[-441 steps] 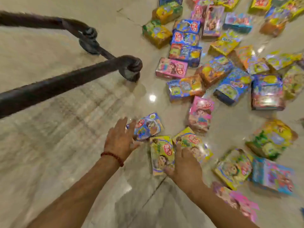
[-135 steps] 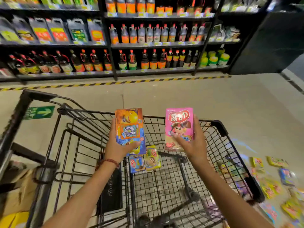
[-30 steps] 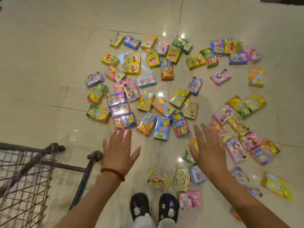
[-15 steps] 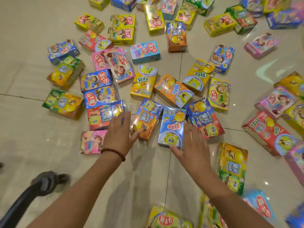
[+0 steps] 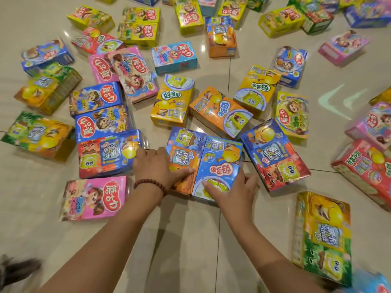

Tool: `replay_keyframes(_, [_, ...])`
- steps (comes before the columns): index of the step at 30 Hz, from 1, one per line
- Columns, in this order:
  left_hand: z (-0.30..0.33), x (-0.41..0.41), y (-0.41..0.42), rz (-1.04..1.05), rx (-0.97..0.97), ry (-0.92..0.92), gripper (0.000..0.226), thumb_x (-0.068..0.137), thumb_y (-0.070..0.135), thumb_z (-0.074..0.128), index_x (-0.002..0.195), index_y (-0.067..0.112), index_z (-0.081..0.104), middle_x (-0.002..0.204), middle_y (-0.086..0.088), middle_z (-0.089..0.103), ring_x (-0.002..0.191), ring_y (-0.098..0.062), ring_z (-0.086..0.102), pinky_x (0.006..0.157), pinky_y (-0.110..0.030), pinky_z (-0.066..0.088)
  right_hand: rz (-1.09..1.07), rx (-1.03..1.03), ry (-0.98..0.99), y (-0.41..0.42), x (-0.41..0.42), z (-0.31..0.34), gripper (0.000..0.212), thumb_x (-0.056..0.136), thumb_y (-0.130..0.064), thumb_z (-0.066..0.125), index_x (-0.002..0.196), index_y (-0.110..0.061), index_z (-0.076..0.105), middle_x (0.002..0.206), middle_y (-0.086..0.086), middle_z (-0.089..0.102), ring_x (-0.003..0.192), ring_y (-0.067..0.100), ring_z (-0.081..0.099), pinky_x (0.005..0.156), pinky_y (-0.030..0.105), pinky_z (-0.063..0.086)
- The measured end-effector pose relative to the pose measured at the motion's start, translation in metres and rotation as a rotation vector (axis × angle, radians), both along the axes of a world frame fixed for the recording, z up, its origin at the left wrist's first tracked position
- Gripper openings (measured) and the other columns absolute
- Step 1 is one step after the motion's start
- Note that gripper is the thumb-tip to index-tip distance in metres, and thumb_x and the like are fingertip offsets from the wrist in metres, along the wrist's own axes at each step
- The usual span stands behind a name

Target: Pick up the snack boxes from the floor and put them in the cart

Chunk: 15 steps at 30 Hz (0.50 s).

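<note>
— What do your hands hold at this moment?

— My left hand (image 5: 157,166) grips the blue-and-orange snack box (image 5: 183,153): the thumb lies across its printed face and the fingers curl over its left edge. My right hand (image 5: 232,191) takes the blue snack box (image 5: 220,163) just beside it; the thumb presses on the front and the other fingers reach round the right side. The two boxes touch along their long edges and both lie flat on the tiled floor (image 5: 190,240).

— Can you read something on them?

— Only Chinese characters, upside down from my side. On the blue box there is a red oval logo with white characters, and a yellow square cartoon figure below it. I cannot read the characters with certainty, because the picture is a little blurred.

— And around?

— Many more boxes on all sides. The pink box (image 5: 93,198) with a cartoon child lies left of my left wrist, and the red-and-blue box (image 5: 108,153) is touching my left fingers. The blue-and-red box (image 5: 275,157) lies just right of my right hand, tilted. The yellow-and-green box (image 5: 321,237) lies near my right forearm. A brown bead bracelet (image 5: 150,185) is on my left wrist.
</note>
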<state>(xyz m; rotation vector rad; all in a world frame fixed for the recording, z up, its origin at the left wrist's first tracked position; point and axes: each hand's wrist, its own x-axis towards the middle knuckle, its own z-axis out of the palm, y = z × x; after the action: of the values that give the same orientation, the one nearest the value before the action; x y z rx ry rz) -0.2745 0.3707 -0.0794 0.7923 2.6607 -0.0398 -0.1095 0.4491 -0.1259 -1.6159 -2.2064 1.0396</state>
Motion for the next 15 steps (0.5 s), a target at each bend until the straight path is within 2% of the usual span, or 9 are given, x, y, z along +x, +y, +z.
replay_keyframes(4, [-0.009,0.008,-0.009,0.106,0.467,-0.286,0.088,0.049,0.068,0.075,0.117,0.024,0.041,0.106,-0.004,0.066,0.100,-0.029,0.060,0.081,-0.042,0.051,-0.064,-0.078,0.186,-0.010,0.009,-0.002,0.087,0.061,-0.039,0.087,0.134,-0.016,0.045,0.114,0.007,0.043,0.105,0.012,0.036,0.085,0.018,0.032])
replay_keyframes(7, [-0.014,0.016,-0.017,0.184,0.639,-0.454,0.092,0.051,0.043,0.088,0.125,0.038,0.034,0.108,0.008,0.065,0.098,-0.017,0.064,0.082,-0.043,0.054,-0.063,-0.151,0.257,-0.011,0.014,0.002,0.093,0.064,-0.034,0.087,0.142,-0.018,0.038,0.122,0.006,0.052,0.116,0.018,0.047,0.093,0.029,0.042])
replay_keyframes(9, [-0.009,0.024,-0.025,0.244,0.714,-0.484,0.097,0.051,0.035,0.091,0.129,0.040,0.036,0.109,0.013,0.063,0.098,-0.010,0.063,0.087,-0.040,0.053,-0.036,-0.181,0.265,-0.008,0.018,0.013,0.102,0.062,-0.041,0.081,0.148,-0.023,0.030,0.133,0.005,0.051,0.124,0.021,0.048,0.099,0.036,0.043])
replay_keyframes(11, [0.006,0.034,-0.033,0.301,0.777,-0.508,0.095,0.054,0.027,0.092,0.132,0.038,0.039,0.108,0.018,0.062,0.095,0.003,0.062,0.088,-0.027,0.052,0.011,-0.184,0.253,-0.005,0.025,0.033,0.105,0.064,-0.044,0.077,0.151,-0.026,0.022,0.144,0.003,0.044,0.132,0.020,0.041,0.106,0.035,0.039])
replay_keyframes(13, [0.036,0.045,-0.041,0.347,0.824,-0.507,0.091,0.057,0.020,0.090,0.126,0.045,0.036,0.103,0.029,0.056,0.086,0.021,0.055,0.076,-0.005,0.046,0.043,-0.184,0.241,-0.003,0.034,0.065,0.106,0.068,-0.035,0.084,0.151,-0.027,0.019,0.144,0.003,0.041,0.134,0.019,0.038,0.104,0.026,0.034])
replay_keyframes(15, [0.076,0.054,-0.049,0.412,0.869,-0.512,0.091,0.059,0.015,0.088,0.127,0.042,0.034,0.103,0.034,0.049,0.083,0.027,0.051,0.068,0.002,0.042,0.031,-0.187,0.257,0.000,0.042,0.107,0.105,0.069,-0.035,0.084,0.151,-0.030,0.018,0.138,0.001,0.042,0.131,0.018,0.042,0.101,0.025,0.036])
